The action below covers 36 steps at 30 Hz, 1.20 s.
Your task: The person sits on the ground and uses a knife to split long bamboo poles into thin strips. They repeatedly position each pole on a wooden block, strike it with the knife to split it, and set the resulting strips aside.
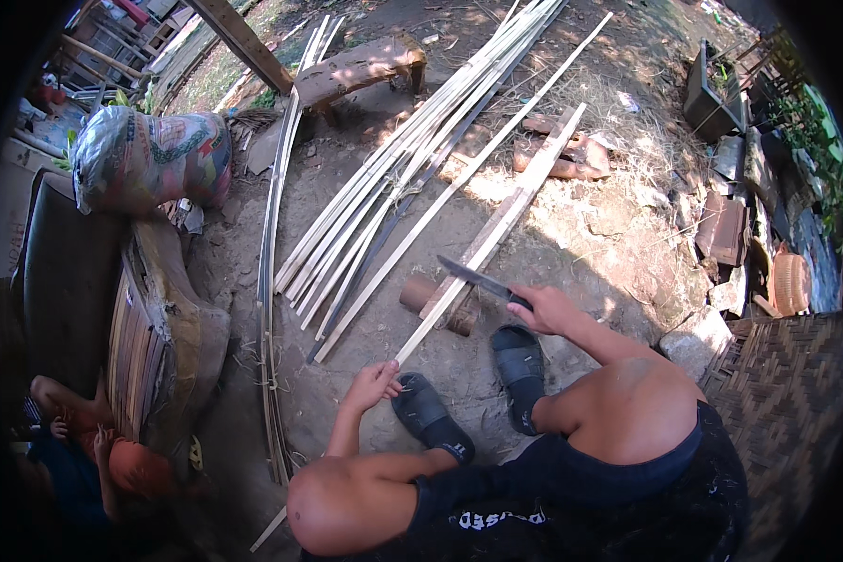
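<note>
In my right hand [547, 310] is the dark handle of a long-bladed knife [476, 277]. Its blade points left and lies across a pale bamboo strip [431, 321]; whether it touches the strip I cannot tell. My left hand [374, 385], fingers closed, grips the strip's near end just in front of my left foot. From there the strip slants away to the upper right, along a wooden plank [510, 208]. A short brown log [459, 319] lies crosswise under the plank's near end.
Left of the plank lies a bundle of bamboo strips [384, 178], with longer strips [270, 281] farther left. A low wooden bench [361, 67] stands beyond. A stuffed sack [155, 159] sits at left, above a seated person [103, 450]. Woven matting [777, 403] is at right.
</note>
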Available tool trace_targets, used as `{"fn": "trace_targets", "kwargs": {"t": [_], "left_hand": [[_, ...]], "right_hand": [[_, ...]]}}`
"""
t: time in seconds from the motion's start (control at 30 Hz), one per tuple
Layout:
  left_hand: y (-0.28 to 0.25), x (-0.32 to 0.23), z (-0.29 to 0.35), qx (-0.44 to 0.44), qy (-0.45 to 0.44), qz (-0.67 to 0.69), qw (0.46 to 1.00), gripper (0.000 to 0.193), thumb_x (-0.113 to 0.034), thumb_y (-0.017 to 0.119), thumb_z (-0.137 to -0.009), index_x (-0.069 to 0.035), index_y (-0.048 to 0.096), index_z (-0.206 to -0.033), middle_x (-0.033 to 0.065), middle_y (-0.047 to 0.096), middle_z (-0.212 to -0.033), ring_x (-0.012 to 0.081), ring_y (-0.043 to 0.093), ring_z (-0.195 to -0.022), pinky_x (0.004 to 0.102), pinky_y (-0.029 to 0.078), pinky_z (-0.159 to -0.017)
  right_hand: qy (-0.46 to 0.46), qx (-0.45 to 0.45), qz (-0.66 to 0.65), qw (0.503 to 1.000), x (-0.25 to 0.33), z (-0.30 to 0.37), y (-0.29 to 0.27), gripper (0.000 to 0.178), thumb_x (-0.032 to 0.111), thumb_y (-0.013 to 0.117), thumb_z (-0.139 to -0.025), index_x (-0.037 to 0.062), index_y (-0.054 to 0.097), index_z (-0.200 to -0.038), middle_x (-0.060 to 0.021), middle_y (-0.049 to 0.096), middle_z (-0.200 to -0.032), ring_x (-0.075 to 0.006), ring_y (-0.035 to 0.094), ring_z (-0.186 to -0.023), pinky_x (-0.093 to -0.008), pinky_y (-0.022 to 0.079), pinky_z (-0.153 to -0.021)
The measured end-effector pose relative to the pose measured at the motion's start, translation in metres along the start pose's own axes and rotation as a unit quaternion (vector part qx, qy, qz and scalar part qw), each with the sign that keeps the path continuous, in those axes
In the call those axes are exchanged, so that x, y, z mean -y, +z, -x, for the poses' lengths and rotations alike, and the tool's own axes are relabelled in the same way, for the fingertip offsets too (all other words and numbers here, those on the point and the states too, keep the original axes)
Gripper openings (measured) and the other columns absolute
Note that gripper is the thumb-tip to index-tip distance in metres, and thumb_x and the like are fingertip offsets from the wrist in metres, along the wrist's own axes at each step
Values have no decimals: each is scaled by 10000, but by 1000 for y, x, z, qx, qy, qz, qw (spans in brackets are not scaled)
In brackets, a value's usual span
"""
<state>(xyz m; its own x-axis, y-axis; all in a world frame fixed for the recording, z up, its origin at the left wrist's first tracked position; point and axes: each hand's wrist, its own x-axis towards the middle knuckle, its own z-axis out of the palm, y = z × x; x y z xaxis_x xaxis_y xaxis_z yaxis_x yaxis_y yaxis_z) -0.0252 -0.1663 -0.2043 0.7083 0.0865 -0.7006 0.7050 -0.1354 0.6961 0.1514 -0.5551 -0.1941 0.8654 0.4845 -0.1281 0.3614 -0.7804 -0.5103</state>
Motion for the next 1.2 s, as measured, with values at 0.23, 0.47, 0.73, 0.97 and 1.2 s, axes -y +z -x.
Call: {"fn": "trace_targets", "kwargs": {"t": [0.23, 0.47, 0.73, 0.97, 1.2], "left_hand": [[-41, 51, 21, -21, -18, -77, 997, 498, -440, 554, -1010, -23, 641, -752, 25, 579, -590, 93, 542, -535, 257, 426, -499], [-40, 66, 20, -14, 26, -133, 991, 428, -388, 597, -996, 0, 656, -826, 41, 615, -633, 82, 554, -544, 259, 441, -506], [26, 8, 3, -173, 227, -354, 891, 333, -370, 583, -972, -49, 655, -1026, 183, 679, -766, 378, 676, -727, 488, 511, -655], [-10, 31, -5, -100, 189, -348, 913, 438, -434, 482, -1014, -34, 661, -1029, 191, 651, -723, 368, 664, -689, 472, 514, -628], [12, -44, -23, 147, -97, -42, 984, 571, -484, 414, -1046, 6, 672, -908, 8, 496, -549, 111, 477, -438, 271, 406, -415]], "right_hand": [[49, -55, 11, 997, -57, -11, 11, 429, 469, 559, -962, 182, 604, -1278, -189, 666, -836, -413, 670, -765, -510, 552, -708], [33, -59, 21, 997, -41, -5, 9, 384, 391, 548, -979, 95, 609, -1216, -261, 672, -824, -441, 662, -784, -520, 532, -703], [-83, 65, -24, 994, 17, 24, 29, 386, 383, 546, -985, 112, 595, -1256, -258, 677, -856, -454, 664, -847, -525, 530, -734], [233, -209, -23, 949, -97, -22, -33, 366, 348, 509, -1005, 18, 575, -1151, -272, 672, -806, -459, 661, -780, -532, 517, -695], [-104, 49, -35, 993, 41, 21, 29, 408, 383, 568, -969, 83, 585, -1244, -265, 672, -831, -436, 669, -831, -508, 538, -723]]}}
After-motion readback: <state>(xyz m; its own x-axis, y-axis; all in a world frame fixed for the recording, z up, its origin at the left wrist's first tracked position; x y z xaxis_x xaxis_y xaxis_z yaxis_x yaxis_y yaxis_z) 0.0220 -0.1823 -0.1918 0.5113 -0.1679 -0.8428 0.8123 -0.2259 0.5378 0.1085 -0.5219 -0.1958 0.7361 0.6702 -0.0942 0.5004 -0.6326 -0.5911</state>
